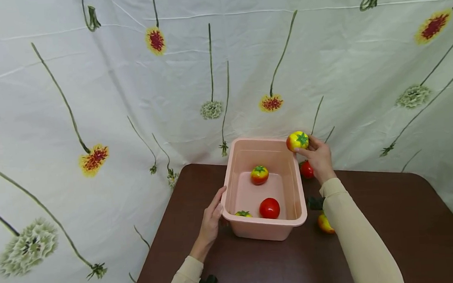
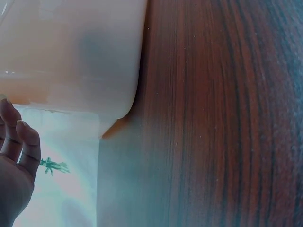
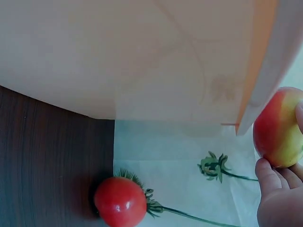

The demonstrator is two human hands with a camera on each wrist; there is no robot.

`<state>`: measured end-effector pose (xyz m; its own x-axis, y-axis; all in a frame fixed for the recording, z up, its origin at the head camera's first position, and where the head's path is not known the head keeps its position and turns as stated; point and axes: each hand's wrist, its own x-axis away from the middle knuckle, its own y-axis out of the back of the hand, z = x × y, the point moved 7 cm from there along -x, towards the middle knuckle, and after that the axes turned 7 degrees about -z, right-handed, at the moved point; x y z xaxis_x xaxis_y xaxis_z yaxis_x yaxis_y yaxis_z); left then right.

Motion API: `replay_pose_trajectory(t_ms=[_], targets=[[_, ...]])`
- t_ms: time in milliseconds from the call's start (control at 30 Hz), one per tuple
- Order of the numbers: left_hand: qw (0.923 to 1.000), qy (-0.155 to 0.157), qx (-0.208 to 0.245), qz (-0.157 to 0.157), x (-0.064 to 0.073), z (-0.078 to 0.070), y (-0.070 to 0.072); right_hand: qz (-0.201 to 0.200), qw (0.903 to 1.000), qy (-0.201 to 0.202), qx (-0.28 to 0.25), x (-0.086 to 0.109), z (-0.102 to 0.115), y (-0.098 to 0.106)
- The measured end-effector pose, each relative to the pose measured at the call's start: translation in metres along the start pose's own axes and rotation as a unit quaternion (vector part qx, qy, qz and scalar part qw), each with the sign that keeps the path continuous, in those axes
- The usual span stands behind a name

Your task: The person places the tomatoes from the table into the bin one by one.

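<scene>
The right hand (image 1: pixel 321 158) pinches a yellow-and-red tomato (image 1: pixel 296 141) between thumb and fingers, spread only as wide as the fruit. It holds this tomato up at the far right corner of a pink bin (image 1: pixel 261 230), level with the rim or near it; whether it hangs over the inside or just outside, I cannot tell. The green leaf-shaped top of the fruit faces the head camera.

The left hand (image 1: pixel 210 222) rests against the left side of the bin, its fingers fairly straight and loosely spread along the outer wall, with the thumb near the rim. The left wrist view shows the fingers slightly bent beside the wall; how firmly they press cannot be told.

Inside the bin, a second yellow-and-red tomato (image 1: pixel 259 175) sits toward the far end, and a red tomato (image 1: pixel 269 208) lies nearer the front. Close to the front left corner, a third fruit with a green top (image 1: pixel 243 214) is mostly hidden by the near wall.

Outside, just right of the bin, another red tomato (image 1: pixel 307 170) lies below the right hand. A yellowish fruit (image 1: pixel 325 224) is partly covered by the right sleeve (image 1: pixel 356 233).

All this stands on a dark brown wood-grain surface (image 1: pixel 394 217). Behind it hangs a pale cloth (image 1: pixel 184 88) printed with flowers and stems.
</scene>
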<state>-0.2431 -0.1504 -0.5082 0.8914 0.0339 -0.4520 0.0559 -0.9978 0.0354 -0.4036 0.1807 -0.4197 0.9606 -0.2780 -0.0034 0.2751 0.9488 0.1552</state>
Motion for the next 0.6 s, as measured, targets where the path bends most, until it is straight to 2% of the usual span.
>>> replay_pose_trajectory(t_ms=[467,600], targets=[[1.0000,0.006,0.004,0.000,0.000,0.000,-0.002,0.020,0.9997,0.007,0.010,0.003,0.005,-0.017],[1.0000,0.002,0.004,0.000,0.000,-0.001,-0.001,0.037,0.9992,0.012,0.006,0.004,0.004,-0.021]])
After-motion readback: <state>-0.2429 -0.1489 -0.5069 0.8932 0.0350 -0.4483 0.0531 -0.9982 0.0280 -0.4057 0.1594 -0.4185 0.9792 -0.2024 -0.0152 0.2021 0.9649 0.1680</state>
